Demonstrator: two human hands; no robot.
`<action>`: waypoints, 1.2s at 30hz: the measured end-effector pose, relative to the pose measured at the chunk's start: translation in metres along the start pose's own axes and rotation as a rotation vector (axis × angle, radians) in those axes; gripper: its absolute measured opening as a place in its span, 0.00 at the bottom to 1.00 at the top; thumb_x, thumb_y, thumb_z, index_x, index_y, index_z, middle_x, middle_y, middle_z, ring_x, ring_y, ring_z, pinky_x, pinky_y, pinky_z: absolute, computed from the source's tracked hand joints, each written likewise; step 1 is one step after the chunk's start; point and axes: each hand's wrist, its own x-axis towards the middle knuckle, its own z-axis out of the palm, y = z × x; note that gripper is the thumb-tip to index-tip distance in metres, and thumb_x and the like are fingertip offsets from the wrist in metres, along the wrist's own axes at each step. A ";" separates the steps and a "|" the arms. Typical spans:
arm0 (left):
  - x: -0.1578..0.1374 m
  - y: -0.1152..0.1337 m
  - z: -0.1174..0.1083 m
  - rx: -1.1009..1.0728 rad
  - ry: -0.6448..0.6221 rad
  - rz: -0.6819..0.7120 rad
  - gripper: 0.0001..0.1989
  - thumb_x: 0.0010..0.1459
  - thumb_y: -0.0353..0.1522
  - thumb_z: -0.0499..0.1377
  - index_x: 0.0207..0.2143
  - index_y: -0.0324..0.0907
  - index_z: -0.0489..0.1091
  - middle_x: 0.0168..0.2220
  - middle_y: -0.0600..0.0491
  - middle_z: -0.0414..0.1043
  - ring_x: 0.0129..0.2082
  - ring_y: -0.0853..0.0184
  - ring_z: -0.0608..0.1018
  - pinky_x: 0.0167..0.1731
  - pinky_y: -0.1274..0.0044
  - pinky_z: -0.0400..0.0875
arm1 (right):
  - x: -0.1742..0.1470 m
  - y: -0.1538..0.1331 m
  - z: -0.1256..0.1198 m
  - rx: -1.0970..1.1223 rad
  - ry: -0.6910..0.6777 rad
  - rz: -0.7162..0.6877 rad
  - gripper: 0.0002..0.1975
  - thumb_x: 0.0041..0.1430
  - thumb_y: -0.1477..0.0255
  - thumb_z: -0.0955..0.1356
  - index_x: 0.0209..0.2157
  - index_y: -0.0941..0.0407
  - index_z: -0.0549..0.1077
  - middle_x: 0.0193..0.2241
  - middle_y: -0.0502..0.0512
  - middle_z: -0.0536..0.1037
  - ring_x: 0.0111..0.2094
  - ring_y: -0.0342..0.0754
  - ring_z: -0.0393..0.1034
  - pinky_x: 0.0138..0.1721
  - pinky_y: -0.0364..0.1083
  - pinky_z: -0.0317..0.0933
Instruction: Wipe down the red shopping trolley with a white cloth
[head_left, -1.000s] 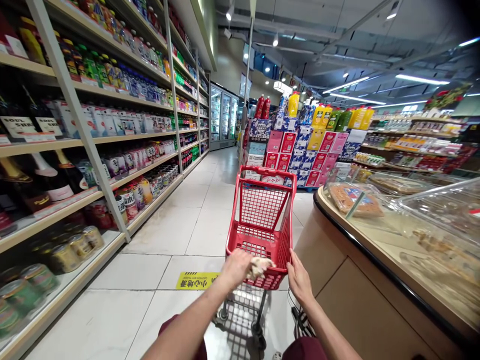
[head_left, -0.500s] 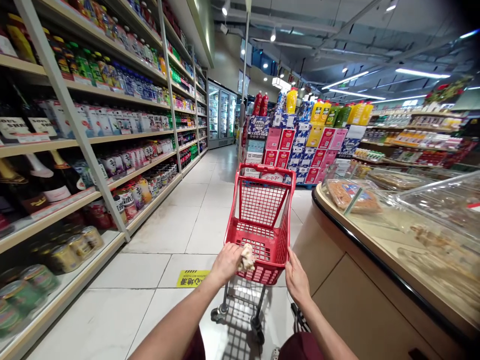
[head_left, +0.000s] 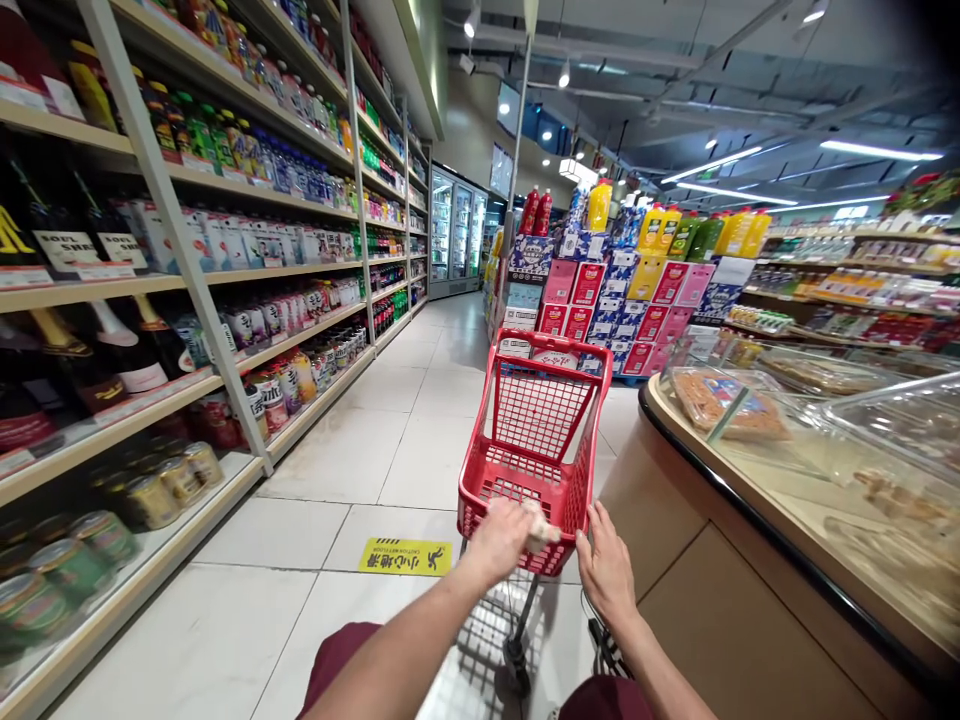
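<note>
A red plastic shopping cart [head_left: 546, 400] stands in front of me, its basket showing no goods. My left hand [head_left: 504, 535] is closed around a crumpled, off-white cloth [head_left: 541, 526] at the cart's near rim. Part of the cloth sticks out past the fingers. Against the basket's near right corner rests my right hand [head_left: 606, 562], fingers stretched out, with nothing held in it. Whether its fingertips press on the rim is hard to make out.
Shelves of bottles and cans [head_left: 285, 265] line the left side. To the right is a curved counter [head_left: 697, 500] with packaged food. Stacked drink boxes [head_left: 585, 295] stand ahead. A yellow wet-floor sticker [head_left: 405, 557] marks the tiles, and glass-door fridges [head_left: 456, 230] are farther back.
My left hand has moved right along the cart's near rim with the cloth. My right hand stays by the right corner. The whole view has shifted slightly.
</note>
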 end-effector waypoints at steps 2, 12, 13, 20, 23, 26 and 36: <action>0.004 0.003 0.004 -0.013 0.017 0.014 0.09 0.55 0.29 0.51 0.41 0.40 0.62 0.37 0.50 0.67 0.40 0.66 0.68 0.43 0.72 0.61 | 0.000 0.000 0.003 0.042 0.002 0.023 0.31 0.56 0.59 0.51 0.56 0.62 0.54 0.57 0.63 0.55 0.58 0.51 0.48 0.53 0.53 0.50; 0.003 -0.006 0.007 -0.061 0.077 -0.026 0.07 0.57 0.30 0.49 0.37 0.41 0.64 0.35 0.53 0.68 0.36 0.68 0.68 0.41 0.73 0.62 | 0.003 -0.005 0.012 0.173 0.042 0.062 0.29 0.54 0.63 0.53 0.56 0.63 0.55 0.55 0.61 0.59 0.56 0.50 0.53 0.54 0.50 0.49; 0.003 -0.005 0.006 -0.070 0.075 -0.018 0.07 0.56 0.30 0.50 0.37 0.41 0.64 0.35 0.53 0.68 0.37 0.68 0.68 0.42 0.74 0.62 | 0.002 -0.004 0.011 0.157 0.037 0.069 0.29 0.54 0.63 0.53 0.56 0.62 0.54 0.55 0.61 0.59 0.56 0.50 0.52 0.54 0.50 0.49; -0.006 -0.021 -0.006 -0.075 0.084 -0.119 0.10 0.57 0.30 0.47 0.38 0.38 0.64 0.36 0.50 0.69 0.39 0.66 0.68 0.46 0.70 0.59 | 0.000 -0.022 0.001 -0.040 0.123 -0.062 0.26 0.56 0.66 0.52 0.53 0.62 0.58 0.57 0.65 0.53 0.58 0.53 0.46 0.54 0.57 0.46; -0.002 -0.014 -0.009 -0.085 0.036 -0.103 0.12 0.55 0.32 0.49 0.42 0.39 0.64 0.42 0.49 0.69 0.45 0.65 0.67 0.52 0.67 0.54 | 0.001 -0.050 0.006 -0.042 0.114 -0.375 0.23 0.57 0.71 0.54 0.54 0.61 0.58 0.56 0.64 0.56 0.58 0.51 0.48 0.54 0.54 0.47; -0.009 -0.025 -0.024 -0.076 -0.048 -0.225 0.23 0.52 0.37 0.51 0.50 0.39 0.58 0.56 0.45 0.55 0.56 0.60 0.57 0.55 0.62 0.47 | 0.001 -0.077 0.020 -0.057 -0.016 -0.520 0.23 0.57 0.72 0.56 0.55 0.57 0.57 0.52 0.61 0.64 0.53 0.49 0.57 0.50 0.52 0.52; -0.033 -0.059 -0.048 0.094 -0.268 -0.297 0.30 0.47 0.19 0.43 0.53 0.45 0.56 0.61 0.55 0.46 0.60 0.62 0.48 0.55 0.57 0.43 | 0.010 -0.116 0.024 -0.224 -0.131 -0.484 0.16 0.57 0.76 0.58 0.45 0.51 0.67 0.38 0.53 0.76 0.38 0.47 0.68 0.51 0.55 0.46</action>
